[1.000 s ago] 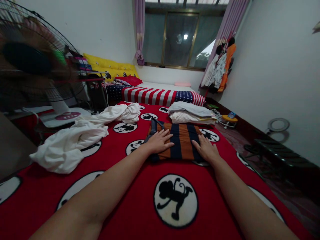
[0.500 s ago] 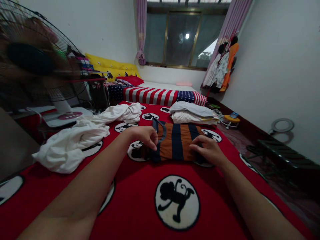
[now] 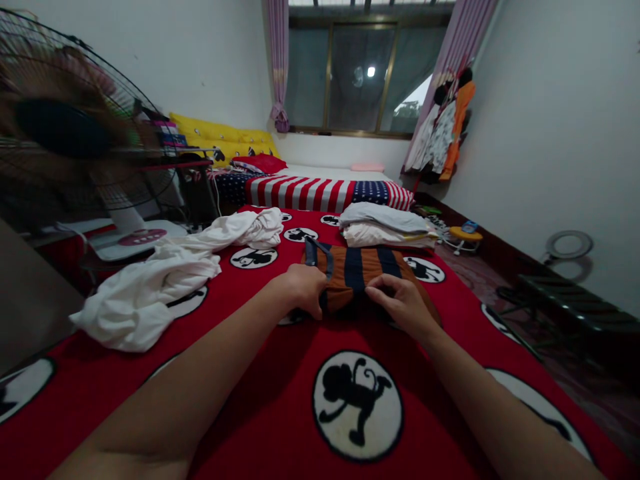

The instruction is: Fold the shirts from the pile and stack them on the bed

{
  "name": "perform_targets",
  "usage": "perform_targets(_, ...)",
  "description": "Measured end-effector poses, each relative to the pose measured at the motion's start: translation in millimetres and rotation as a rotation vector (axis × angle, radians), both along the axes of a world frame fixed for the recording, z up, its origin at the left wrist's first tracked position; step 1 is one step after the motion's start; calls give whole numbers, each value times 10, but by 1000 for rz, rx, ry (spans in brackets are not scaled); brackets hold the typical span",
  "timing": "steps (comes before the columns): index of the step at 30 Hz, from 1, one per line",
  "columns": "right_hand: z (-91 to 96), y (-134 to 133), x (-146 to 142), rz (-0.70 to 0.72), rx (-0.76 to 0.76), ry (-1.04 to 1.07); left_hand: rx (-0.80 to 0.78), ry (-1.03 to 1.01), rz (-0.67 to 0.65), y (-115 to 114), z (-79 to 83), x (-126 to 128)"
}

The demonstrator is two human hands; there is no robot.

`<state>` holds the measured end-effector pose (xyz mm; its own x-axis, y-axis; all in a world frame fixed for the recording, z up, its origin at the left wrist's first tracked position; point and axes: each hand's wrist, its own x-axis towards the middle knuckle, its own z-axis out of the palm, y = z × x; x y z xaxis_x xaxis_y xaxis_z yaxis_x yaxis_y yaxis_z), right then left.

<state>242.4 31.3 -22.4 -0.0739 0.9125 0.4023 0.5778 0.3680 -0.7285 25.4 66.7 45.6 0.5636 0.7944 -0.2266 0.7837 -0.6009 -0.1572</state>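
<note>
A folded garment with orange and navy stripes (image 3: 363,267) lies on a red blanket printed with black monkeys in white circles (image 3: 280,413). My left hand (image 3: 300,288) is closed on the garment's near left edge, fingers curled around it. On its near right edge my right hand (image 3: 400,300) pinches the fabric. The near edge is lifted a little off the blanket between the two hands. Just behind the striped garment sits a stack of folded pale clothes (image 3: 383,225).
A heap of white unfolded cloth (image 3: 165,280) lies on the blanket at the left. A standing fan (image 3: 65,133) fills the far left. Behind are a bed with a flag-pattern cover (image 3: 325,190), a window, hanging clothes (image 3: 443,127) and a dark bench (image 3: 565,303) by the right wall.
Both hands went from lying flat on the striped garment to gripping its near edge, and that edge has come up off the blanket.
</note>
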Motion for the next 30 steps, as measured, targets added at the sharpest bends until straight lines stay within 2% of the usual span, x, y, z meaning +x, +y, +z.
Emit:
perform_targets(5, 14, -4, 26, 22, -38, 67, 185, -70, -27, 102, 93, -182)
perform_targets(9, 2, -22, 39, 275, -192, -54, 147, -106, 13, 153, 199, -357)
perform_targets(11, -9, -23, 26, 344, -252, -95, 122, -103, 49, 160, 215, -383)
perform_targets(13, -17, -3, 25, 284, -263, -46, 147, -132, 77, 167, 197, -347)
perform_targets(16, -36, 75, 106, 15, -107, 62, 243, -325, 43, 190, 69, -172)
perform_targets(19, -112, 180, 305, -283, 109, 43, 267, -595, -84, 228, -213, 76)
perform_targets(21, -194, 238, 462, -389, 146, -39, 182, -681, -203, 261, -437, 218)
perform_targets(23, -271, 277, 584, -400, 105, -154, 83, -644, -254, 300, -604, 327)
perform_targets(25, -302, 311, 639, -376, 49, -263, 11, -562, -248, 345, -657, 427)
perform_targets(27, -266, 371, 628, -368, 45, -337, -25, -524, -258, 415, -602, 542)
perform_targets(30, -134, 544, 575, -348, 126, -403, -21, -562, -306, 614, -484, 685)
